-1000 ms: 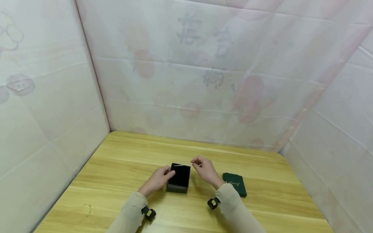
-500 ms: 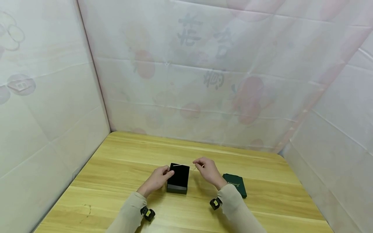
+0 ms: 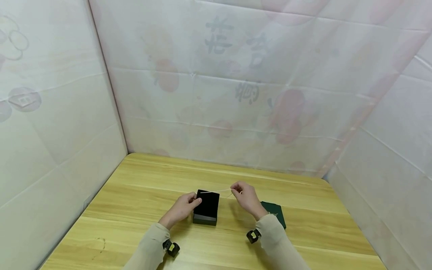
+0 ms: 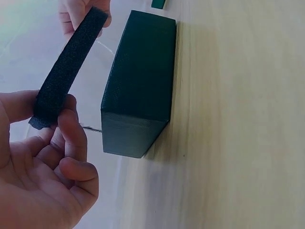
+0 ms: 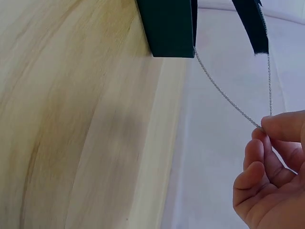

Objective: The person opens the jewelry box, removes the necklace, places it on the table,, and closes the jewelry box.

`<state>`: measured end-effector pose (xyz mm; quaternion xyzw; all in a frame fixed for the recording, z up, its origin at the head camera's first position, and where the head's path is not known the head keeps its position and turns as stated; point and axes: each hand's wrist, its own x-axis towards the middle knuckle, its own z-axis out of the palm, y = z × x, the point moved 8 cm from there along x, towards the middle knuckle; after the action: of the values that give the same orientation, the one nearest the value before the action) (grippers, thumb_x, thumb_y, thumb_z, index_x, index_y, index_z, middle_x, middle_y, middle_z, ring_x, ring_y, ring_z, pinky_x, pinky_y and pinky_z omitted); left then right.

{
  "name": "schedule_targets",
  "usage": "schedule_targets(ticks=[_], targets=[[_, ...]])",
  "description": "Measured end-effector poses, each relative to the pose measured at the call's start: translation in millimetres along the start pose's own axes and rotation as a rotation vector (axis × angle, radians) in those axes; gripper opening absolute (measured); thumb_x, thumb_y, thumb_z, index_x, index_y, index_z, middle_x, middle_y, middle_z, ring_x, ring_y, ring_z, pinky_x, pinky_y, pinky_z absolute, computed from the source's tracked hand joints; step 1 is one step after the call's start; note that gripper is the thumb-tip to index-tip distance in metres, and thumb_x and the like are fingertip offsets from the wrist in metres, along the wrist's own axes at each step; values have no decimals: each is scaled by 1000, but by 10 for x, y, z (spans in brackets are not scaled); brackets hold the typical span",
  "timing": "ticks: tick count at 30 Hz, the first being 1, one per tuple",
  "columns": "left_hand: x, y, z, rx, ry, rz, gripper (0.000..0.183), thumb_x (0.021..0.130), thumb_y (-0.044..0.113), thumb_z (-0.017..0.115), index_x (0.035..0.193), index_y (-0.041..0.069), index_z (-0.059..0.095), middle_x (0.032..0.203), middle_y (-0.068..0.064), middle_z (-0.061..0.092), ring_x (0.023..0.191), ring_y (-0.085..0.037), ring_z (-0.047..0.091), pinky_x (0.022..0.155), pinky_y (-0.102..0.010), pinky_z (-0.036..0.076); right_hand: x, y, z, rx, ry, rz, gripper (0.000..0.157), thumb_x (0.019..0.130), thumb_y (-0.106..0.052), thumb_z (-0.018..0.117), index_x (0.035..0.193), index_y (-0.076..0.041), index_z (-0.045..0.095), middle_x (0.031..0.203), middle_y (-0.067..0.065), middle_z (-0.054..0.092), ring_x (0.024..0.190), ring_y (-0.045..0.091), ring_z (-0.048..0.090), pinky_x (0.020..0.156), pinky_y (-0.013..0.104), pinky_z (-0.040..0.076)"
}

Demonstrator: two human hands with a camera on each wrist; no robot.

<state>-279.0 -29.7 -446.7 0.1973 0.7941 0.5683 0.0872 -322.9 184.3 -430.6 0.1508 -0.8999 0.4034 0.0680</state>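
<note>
My left hand [image 3: 180,210] pinches a thin black foam insert [image 4: 69,71] by its near edge. It holds the insert tilted up over a dark green box [image 4: 139,71] that stands on the table. My right hand [image 3: 245,197], to the right of the box, pinches a thin silver chain [image 5: 224,97] between thumb and fingertip. From those fingertips one strand runs to the insert's edge and another sags back to the open side of the box. In the head view the chain shows as a pale line across the insert's far end.
A dark green lid [image 3: 278,213] with gold lettering lies on the wooden table [image 3: 141,187], partly behind the right forearm. White printed cloth walls [image 3: 216,112] stand at the back and both sides. Each wrist carries a small black camera.
My right hand has moved to the right, drawing more of the chain out from the insert. The left hand, insert and box have stayed almost in place.
</note>
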Motion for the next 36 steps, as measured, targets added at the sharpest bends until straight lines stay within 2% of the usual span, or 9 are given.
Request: schedule_targets(ticks=[4,8,11,18,20,26,36], targets=[[-55,138,-30,13,-6,-5,28,94,18,44,77,-3,43,59,-2,36,47,-10,33,49,-24,32,-8,38,-53,-25,32,28,7,88,-12,55,93,-11,60,81,0,57,69,11,50,62,29,43],[-60,162,-39,19,-4,-8,28,94,18,44,76,-3,42,59,-2,35,47,-10,31,50,-24,31,-13,51,-100,-79,68,73,5,88,-15,55,90,-16,59,78,-3,55,68,11,50,61,29,42],[-41,124,-31,9,2,4,28,94,18,44,75,-2,41,59,-2,35,47,-10,31,48,-25,31,-14,66,-139,-88,86,93,4,88,-15,55,89,-16,59,78,-4,55,68,12,50,61,29,42],[88,-206,18,22,11,-11,31,92,29,45,74,5,41,57,0,34,46,-12,31,46,-25,31,-3,108,-244,-86,99,110,8,87,-15,55,91,-11,61,78,-3,55,69,13,50,61,30,43],[104,-245,20,21,8,-14,32,92,33,46,74,6,40,58,-1,34,46,-12,31,47,-25,31,4,113,-277,-86,105,112,7,87,-15,55,90,-11,61,78,-2,55,70,13,51,61,30,43],[110,-235,24,26,-2,8,34,91,35,45,74,7,41,59,-1,35,47,-13,32,47,-25,30,14,113,-326,-83,106,107,4,87,-16,56,88,-15,60,81,4,58,71,14,51,60,30,43],[107,-219,33,45,7,15,32,92,31,46,73,6,40,59,-1,34,49,-13,32,47,-25,30,21,106,-376,-76,122,104,6,88,-17,55,90,-14,60,82,4,58,72,14,52,63,31,43]])
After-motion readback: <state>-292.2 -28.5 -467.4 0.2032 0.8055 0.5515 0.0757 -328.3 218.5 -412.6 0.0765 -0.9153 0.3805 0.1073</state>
